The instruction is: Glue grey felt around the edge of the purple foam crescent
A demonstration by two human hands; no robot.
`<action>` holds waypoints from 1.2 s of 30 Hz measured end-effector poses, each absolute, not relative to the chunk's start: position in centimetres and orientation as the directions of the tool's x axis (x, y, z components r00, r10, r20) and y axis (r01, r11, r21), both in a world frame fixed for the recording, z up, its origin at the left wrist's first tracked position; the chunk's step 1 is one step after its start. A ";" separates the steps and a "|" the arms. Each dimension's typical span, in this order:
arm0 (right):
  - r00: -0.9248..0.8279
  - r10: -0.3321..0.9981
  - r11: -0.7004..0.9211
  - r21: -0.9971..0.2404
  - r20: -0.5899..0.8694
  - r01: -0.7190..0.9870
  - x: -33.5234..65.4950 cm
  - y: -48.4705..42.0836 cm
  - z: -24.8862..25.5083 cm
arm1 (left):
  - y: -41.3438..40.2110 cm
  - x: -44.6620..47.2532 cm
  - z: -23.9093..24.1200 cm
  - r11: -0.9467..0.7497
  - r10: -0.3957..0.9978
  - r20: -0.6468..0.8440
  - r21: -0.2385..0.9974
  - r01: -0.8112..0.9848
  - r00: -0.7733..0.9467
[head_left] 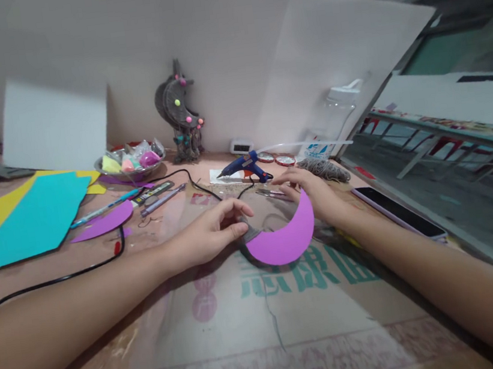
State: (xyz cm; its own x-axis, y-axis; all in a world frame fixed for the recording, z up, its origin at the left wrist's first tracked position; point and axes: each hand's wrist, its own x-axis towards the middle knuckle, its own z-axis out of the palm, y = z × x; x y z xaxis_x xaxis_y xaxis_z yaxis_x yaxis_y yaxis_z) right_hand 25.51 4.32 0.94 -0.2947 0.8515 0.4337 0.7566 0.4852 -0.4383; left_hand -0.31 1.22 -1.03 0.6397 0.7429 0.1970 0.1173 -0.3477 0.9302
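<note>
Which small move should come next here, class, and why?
Probably wrap another turn of grey yarn around the purple crescent, since only the end at the left hand looks covered and the rest in view is bare.

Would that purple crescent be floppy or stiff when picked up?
Probably fairly stiff: the purple crescent shows no sag, with the left hand pinching its grey-wrapped end. It seems thin, like card, so likely light. Its narrow bare tip might crease if pushed.
</note>
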 end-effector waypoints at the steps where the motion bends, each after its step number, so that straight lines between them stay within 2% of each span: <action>1: -0.311 0.847 0.506 -0.472 0.432 0.722 25.1 3.9 1.1 | 1.3 -0.3 -1.1 -0.343 0.760 0.200 0.932 0.120 0.619; 3: -0.319 0.870 0.493 -0.626 0.376 0.604 24.0 2.7 1.3 | 1.4 -0.2 -1.3 -0.326 0.791 0.203 0.938 0.117 0.577; 6: -0.343 0.906 0.378 -0.839 0.248 0.392 22.1 1.1 1.4 | 1.6 -0.1 -1.6 -0.329 0.807 0.232 0.940 0.088 0.543; 11: -0.438 0.897 0.154 -0.970 0.057 0.188 20.5 0.1 0.5 | 2.0 -0.2 -1.9 -0.367 0.823 0.283 0.927 0.081 0.493; 16: -0.407 0.908 -0.017 -0.979 -0.101 0.204 20.3 0.6 -0.4 | 2.1 -0.4 -1.8 -0.374 0.837 0.271 0.917 0.136 0.475; 23: -0.319 0.942 -0.001 -0.949 -0.107 0.317 20.1 0.8 -0.4 | 2.0 -0.2 -1.7 -0.350 0.830 0.247 0.929 0.123 0.499; 31: -0.334 0.934 -0.023 -0.954 -0.128 0.300 19.8 0.6 -0.2 | 1.9 -0.2 -1.7 -0.334 0.826 0.234 0.936 0.110 0.513; 36: -0.314 0.936 -0.010 -0.901 -0.161 0.434 18.9 0.2 0.2 | 1.8 -0.1 -1.8 -0.308 0.842 0.212 0.944 0.119 0.496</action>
State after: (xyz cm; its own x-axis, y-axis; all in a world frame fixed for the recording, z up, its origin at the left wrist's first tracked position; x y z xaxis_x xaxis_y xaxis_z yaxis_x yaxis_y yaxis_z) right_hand 18.87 0.21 0.19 -0.3143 0.9355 -0.1613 0.4338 -0.0096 -0.9010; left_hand -0.11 1.77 -1.83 0.4957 0.8421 0.2124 0.1190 -0.3081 0.9439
